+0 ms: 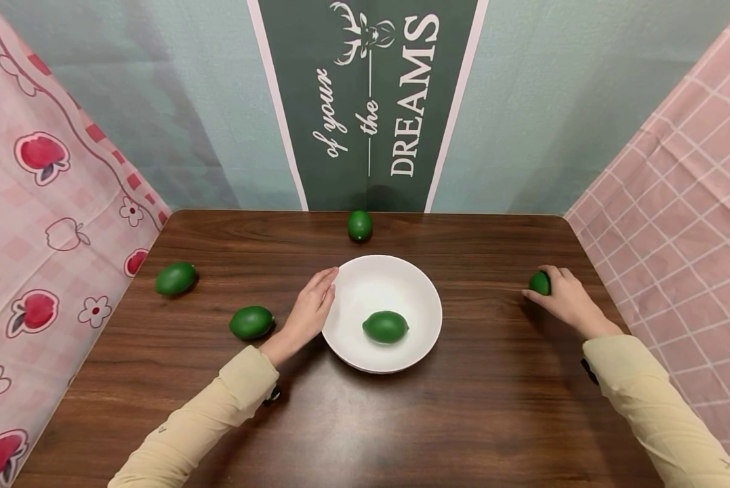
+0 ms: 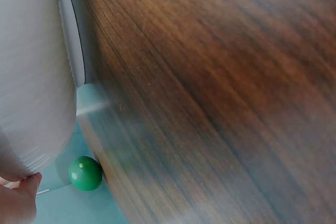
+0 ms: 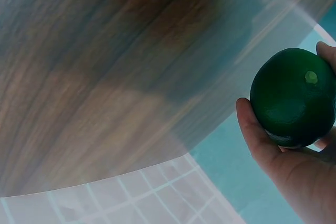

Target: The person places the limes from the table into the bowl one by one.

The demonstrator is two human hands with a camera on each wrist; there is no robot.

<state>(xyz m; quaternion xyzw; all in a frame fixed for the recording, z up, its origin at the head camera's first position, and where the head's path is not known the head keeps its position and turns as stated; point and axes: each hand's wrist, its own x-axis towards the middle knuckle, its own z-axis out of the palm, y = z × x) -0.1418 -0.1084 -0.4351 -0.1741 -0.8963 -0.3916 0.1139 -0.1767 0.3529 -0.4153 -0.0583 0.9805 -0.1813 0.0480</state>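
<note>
A white bowl (image 1: 422, 305) stands mid-table with one green lime (image 1: 386, 327) inside it. My left hand (image 1: 303, 308) rests against the bowl's left rim, its fingers fairly straight. The left wrist view has the bowl's outer wall (image 2: 34, 66) close up, with part of that hand at its edge. At the table's right side, my right hand (image 1: 569, 298) grips another lime (image 1: 539, 283) between thumb and fingers. The right wrist view shows this lime (image 3: 294, 98) large, fingers round it and its stem end exposed.
Left of the bowl lie two limes, one close to the left forearm (image 1: 251, 322) and one farther out (image 1: 176, 278). Another lime (image 1: 360, 226) sits behind the bowl at the wooden table's (image 1: 474, 407) back edge. Cloth-covered walls enclose the back and both sides.
</note>
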